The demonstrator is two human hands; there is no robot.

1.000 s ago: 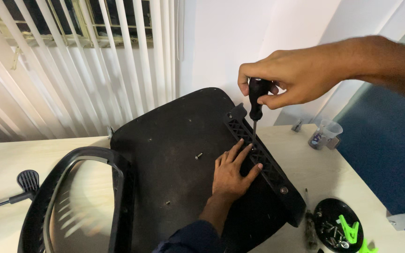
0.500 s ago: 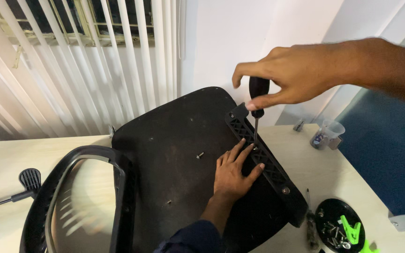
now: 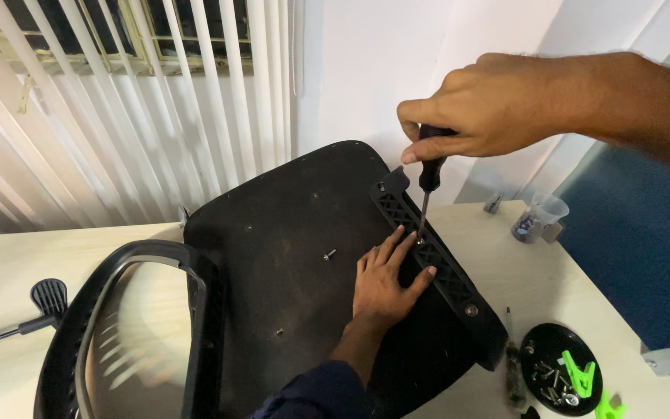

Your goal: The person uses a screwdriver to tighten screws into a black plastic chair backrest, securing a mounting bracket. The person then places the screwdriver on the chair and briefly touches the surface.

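An upturned black chair seat [image 3: 288, 264] lies on a white table [image 3: 537, 279], with a black ribbed plastic bracket [image 3: 447, 271] along its right edge. My right hand [image 3: 482, 105] grips the black handle of a screwdriver [image 3: 428, 182] held upright, its tip down on the bracket. My left hand [image 3: 385, 279] lies flat on the seat with fingers spread, touching the bracket just below the tip. A loose screw [image 3: 329, 254] stands on the seat to the left of that hand.
A black mesh chair back [image 3: 129, 326] lies at the lower left. A black lever part [image 3: 32, 306] sits at the far left. A round black dish of screws with green clips [image 3: 560, 368] is at the lower right; a small clear cup [image 3: 537, 217] stands behind. Vertical blinds hang beyond.
My right hand has shifted its fingers round the screwdriver handle, turning it in place. My left hand stays pressed beside the bracket.
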